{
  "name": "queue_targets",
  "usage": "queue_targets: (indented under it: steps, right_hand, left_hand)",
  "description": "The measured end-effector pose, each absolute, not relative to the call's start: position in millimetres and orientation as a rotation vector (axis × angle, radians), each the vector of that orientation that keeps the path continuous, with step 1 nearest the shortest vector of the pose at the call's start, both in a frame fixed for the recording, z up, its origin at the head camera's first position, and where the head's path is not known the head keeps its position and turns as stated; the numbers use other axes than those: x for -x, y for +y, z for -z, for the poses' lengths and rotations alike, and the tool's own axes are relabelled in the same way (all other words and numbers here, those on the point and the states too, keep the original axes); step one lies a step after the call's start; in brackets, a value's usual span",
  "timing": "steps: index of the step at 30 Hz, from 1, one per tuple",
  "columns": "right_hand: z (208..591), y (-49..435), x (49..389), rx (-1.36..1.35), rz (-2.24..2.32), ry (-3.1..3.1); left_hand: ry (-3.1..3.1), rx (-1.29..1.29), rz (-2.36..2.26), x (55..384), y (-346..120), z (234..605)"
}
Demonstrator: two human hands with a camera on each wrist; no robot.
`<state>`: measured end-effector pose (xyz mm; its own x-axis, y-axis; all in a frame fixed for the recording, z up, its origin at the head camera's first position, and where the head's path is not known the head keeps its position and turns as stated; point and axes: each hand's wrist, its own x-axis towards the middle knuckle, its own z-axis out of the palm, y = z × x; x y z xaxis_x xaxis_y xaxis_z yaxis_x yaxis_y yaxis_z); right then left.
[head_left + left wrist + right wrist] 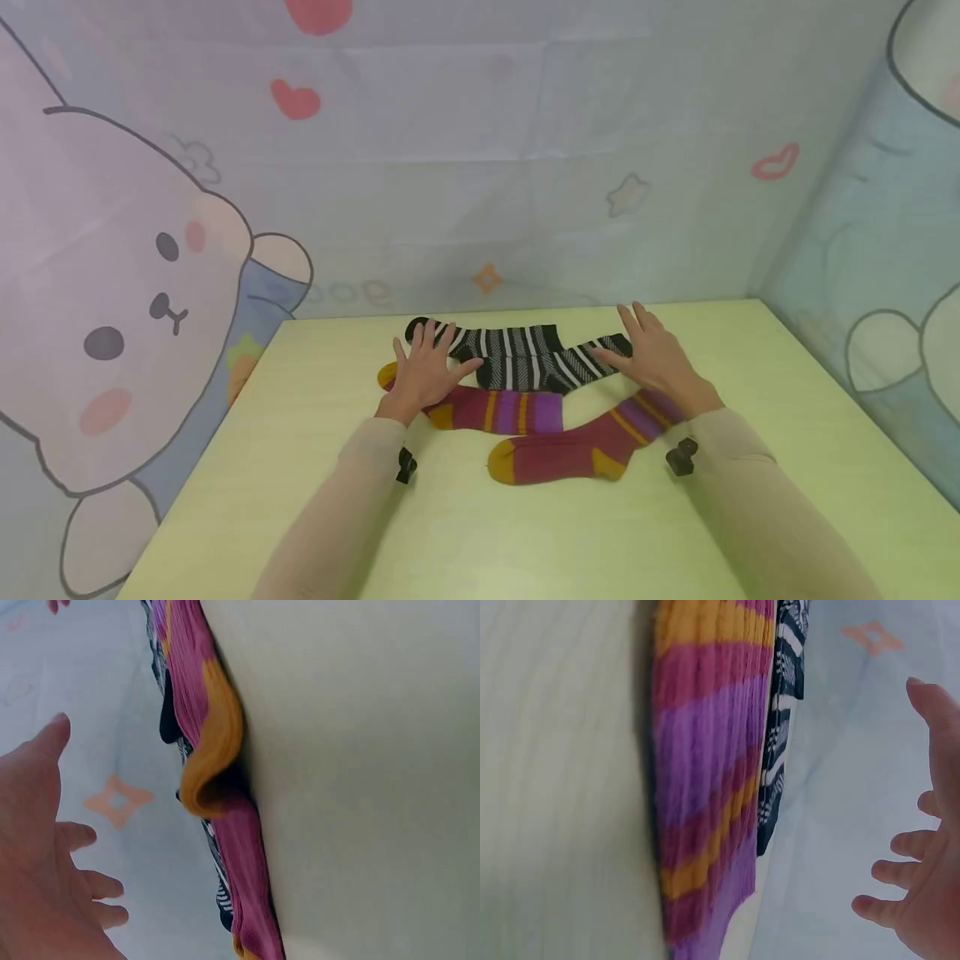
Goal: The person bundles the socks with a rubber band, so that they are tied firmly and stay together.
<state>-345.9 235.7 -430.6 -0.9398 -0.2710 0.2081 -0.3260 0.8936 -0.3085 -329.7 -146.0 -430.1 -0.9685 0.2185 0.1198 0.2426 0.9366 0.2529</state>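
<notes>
Above the left end of the socks hovers my left hand (427, 371), its fingers spread and holding nothing. My right hand (658, 358) is likewise spread and unladen over the right end. Two black-and-white striped socks (517, 340) lie overlapping at the back. In front of them is a maroon sock (480, 408) with purple and mustard bands, its toe end partly behind my left hand. A matching maroon sock (555, 460) lies nearest, its cuff partly covered by my right hand. In the left wrist view a mustard heel (217, 742) bulges up. Purple ribbing (705, 757) fills the right wrist view.
The socks lie on a pale yellow-green table (450, 533). A printed cloth (465, 167) with hearts and a bear stands behind the table's back edge and at both sides. Small black wrist devices (681, 457) sit beneath both sleeves.
</notes>
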Motion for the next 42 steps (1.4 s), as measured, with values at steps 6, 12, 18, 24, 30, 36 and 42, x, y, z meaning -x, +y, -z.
queue_targets:
  steps: [6, 12, 18, 24, 30, 36, 42]
  right_hand:
    - [435, 253, 341, -0.425, -0.565, -2.955]
    - [439, 264, 339, -0.432, -0.581, -3.001]
    - [444, 278, 335, -0.441, -0.639, -3.046]
    - [450, 289, 333, -0.445, -0.661, -3.085]
    - [451, 297, 331, -0.474, -0.678, -3.077]
    - [450, 302, 326, -0.465, -0.699, -3.086]
    - [451, 304, 322, -0.480, -0.731, -3.096]
  left_hand:
    - [-3.028, 0.313, 0.536, 306, -136, 428]
    - [-3.026, 0.343, 0.755, 277, -124, 420]
    - [-3.042, 0.337, 0.924, 257, -116, 421]
    - [-3.156, 0.366, 0.966, 248, -114, 427]
    - [-3.124, 0.489, 1.106, 242, -109, 435]
    - [-3.147, 0.589, 1.186, 239, -104, 435]
    - [-3.166, 0.663, 1.278, 236, -101, 436]
